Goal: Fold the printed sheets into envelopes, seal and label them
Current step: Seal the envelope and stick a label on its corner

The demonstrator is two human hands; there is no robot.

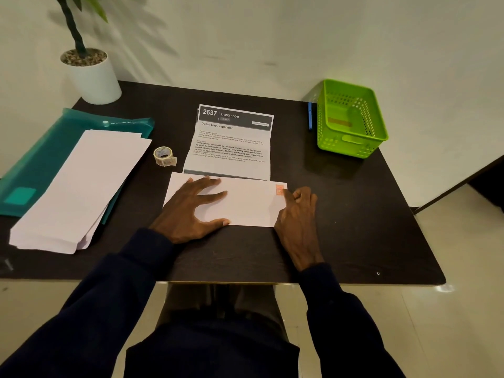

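Note:
A white envelope lies flat on the dark table in front of me, with an orange stamp at its top right corner. My left hand rests on its left half with the fingers spread flat. My right hand sits at the right edge, its fingertips touching the stamp corner. Behind the envelope lies a printed sheet with fold creases, headed "2637 Living Room". A roll of stamps stands left of that sheet. A stack of white envelopes lies at the left.
A teal plastic folder lies under the envelope stack. A green perforated basket stands at the back right with a blue pen beside it. A white plant pot stands at the back left corner. The table edge is near my lap.

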